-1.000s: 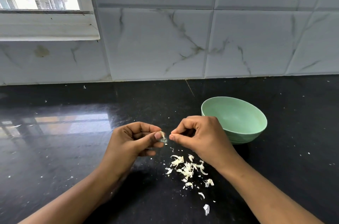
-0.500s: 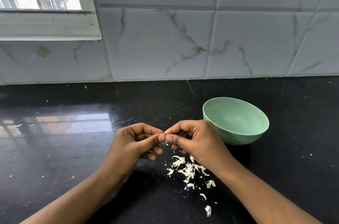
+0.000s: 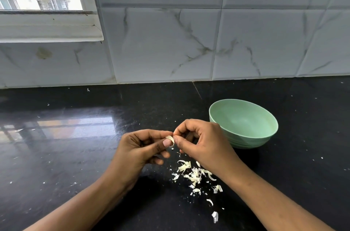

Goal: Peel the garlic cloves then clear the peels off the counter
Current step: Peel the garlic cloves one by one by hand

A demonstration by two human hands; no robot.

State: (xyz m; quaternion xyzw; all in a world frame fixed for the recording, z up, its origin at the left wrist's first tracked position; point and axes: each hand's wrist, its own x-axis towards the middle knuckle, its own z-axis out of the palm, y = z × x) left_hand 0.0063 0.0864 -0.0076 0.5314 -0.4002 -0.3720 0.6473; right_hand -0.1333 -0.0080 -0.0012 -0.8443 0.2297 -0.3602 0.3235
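Seen from the head camera, a clove is pinched between thumb and forefinger of the left hand above the desk. The right hand, fingers curled, nips the same pale piece (clove and loosened skin cannot be told apart). A second ago the hands were held slightly apart, and half a second ago the fingertips were pressed together. Now a pale sliver is exposed between them, so another strip is judged to be coming away. Peels are scattered on the desk just below the hands, not yet cleared. The bowl, beside the right hand, is seen without contents, as before.
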